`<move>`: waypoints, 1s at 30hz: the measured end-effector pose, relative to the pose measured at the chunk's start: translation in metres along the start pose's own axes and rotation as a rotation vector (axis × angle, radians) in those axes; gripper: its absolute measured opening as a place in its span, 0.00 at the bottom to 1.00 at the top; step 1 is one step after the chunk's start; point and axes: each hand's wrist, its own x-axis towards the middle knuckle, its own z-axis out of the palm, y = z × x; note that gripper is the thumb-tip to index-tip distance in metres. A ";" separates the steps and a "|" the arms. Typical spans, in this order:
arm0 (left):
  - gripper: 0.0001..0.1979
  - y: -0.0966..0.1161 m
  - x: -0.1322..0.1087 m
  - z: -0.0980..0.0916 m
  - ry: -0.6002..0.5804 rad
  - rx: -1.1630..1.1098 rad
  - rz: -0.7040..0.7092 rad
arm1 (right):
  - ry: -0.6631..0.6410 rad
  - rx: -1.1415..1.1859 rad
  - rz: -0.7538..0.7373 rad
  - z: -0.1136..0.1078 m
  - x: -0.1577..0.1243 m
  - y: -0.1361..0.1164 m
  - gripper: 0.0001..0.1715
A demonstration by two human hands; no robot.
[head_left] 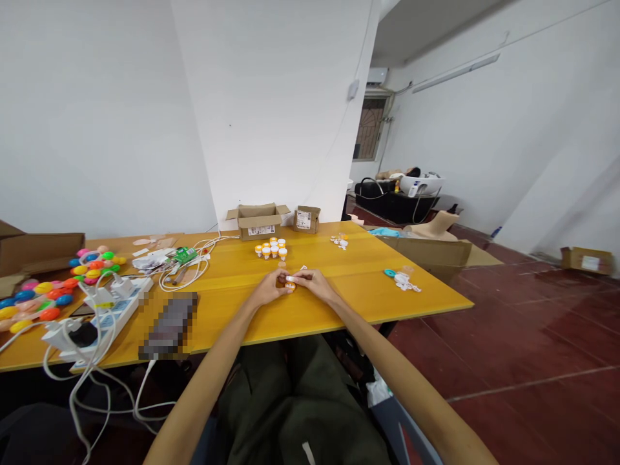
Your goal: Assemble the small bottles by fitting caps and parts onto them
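Note:
My left hand (267,289) and my right hand (314,285) meet just above the table near its front edge. Both sets of fingers are closed around a small white-and-orange piece (290,285), whose exact kind is too small to make out. White at the top and orange lower down, it is partly covered by my fingertips. Just behind my hands lies a small clear or pale piece (281,265). Farther back, several small white-and-orange cup-shaped pieces (271,248) stand in a cluster.
On the yellow table (368,278) are an open cardboard box (258,221), a smaller box (307,220), small white parts (341,242) and a white bundle with a teal ring (405,280). To the left lie a phone (169,324), a power strip (121,316) with cables, and colourful balls (48,290).

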 end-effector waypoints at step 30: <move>0.15 -0.003 0.001 -0.001 -0.022 0.023 0.019 | -0.025 -0.048 -0.017 -0.001 0.000 0.007 0.18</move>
